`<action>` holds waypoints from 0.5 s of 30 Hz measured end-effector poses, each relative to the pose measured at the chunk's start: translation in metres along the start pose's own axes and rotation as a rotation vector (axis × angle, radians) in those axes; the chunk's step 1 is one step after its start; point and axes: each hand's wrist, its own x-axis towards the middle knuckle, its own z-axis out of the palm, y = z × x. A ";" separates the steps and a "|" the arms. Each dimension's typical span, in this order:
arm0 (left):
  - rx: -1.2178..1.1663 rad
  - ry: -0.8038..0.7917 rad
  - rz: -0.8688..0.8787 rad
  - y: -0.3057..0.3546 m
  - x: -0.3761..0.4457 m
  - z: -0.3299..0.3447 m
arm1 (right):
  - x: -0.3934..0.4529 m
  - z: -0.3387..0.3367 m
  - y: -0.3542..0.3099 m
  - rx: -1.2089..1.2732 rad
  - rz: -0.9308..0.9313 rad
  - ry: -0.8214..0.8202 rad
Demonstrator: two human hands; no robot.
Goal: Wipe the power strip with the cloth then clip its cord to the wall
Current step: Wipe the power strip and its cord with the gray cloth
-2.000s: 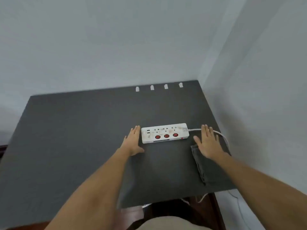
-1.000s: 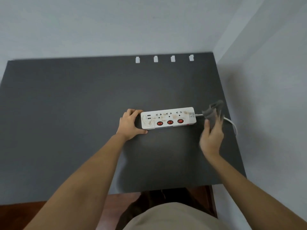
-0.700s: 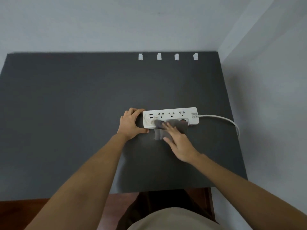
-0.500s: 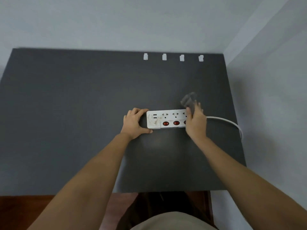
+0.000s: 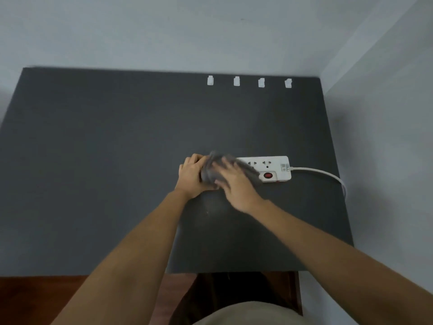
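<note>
A white power strip with red switches lies on the dark grey table, right of centre. My left hand grips its left end. My right hand presses a grey cloth onto the left half of the strip, blurred by motion, so only the right half with one red switch shows. The white cord runs from the strip's right end and curves off the table's right edge. Several white cord clips sit in a row at the table's far edge by the wall.
Grey walls close the table in at the back and on the right. A dark wooden floor shows below the table's front edge.
My right hand picked the cloth up from the table's right side, then swept it back and forth along the strip; it now covers the left end. My left hand closed on the strip's left end.
</note>
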 end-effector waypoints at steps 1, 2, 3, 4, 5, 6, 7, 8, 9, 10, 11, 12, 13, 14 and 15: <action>0.005 0.012 0.007 -0.001 0.001 0.000 | -0.018 -0.001 0.004 0.011 -0.050 -0.092; 0.005 0.012 0.009 -0.001 0.001 0.001 | -0.034 -0.011 0.012 0.029 -0.088 -0.125; -0.001 0.004 0.013 0.000 0.001 0.001 | -0.043 -0.023 0.021 0.043 -0.070 -0.060; -0.013 0.002 0.016 0.000 0.001 0.001 | -0.043 -0.035 0.034 0.075 0.016 0.111; -0.026 0.002 0.013 -0.001 0.001 0.001 | -0.037 -0.048 0.045 0.093 0.133 0.355; -0.036 -0.004 0.006 0.000 0.000 0.000 | -0.028 -0.056 0.054 0.098 0.268 0.562; -0.041 -0.010 0.001 0.000 0.000 0.000 | -0.018 -0.055 0.056 0.081 0.375 0.651; -0.043 -0.011 0.000 0.001 -0.001 0.000 | -0.010 -0.045 0.049 0.055 0.391 0.604; -0.040 -0.008 -0.001 0.001 -0.001 -0.001 | -0.005 -0.027 0.039 0.014 0.300 0.454; -0.028 -0.008 -0.003 0.002 -0.002 -0.001 | -0.008 -0.007 0.028 -0.020 0.135 0.262; -0.011 -0.004 -0.001 0.002 -0.002 0.000 | -0.017 0.011 0.023 -0.040 -0.019 0.089; -0.006 0.002 -0.001 0.002 -0.001 0.000 | -0.030 0.016 0.024 -0.045 -0.132 -0.011; -0.012 0.003 -0.004 0.002 -0.001 -0.001 | -0.040 0.009 0.033 -0.025 -0.173 0.011; -0.024 -0.008 -0.008 0.002 -0.001 -0.002 | -0.045 -0.004 0.044 0.011 -0.121 0.145; -0.037 -0.016 -0.003 0.003 -0.001 -0.003 | -0.048 -0.019 0.058 0.060 0.025 0.370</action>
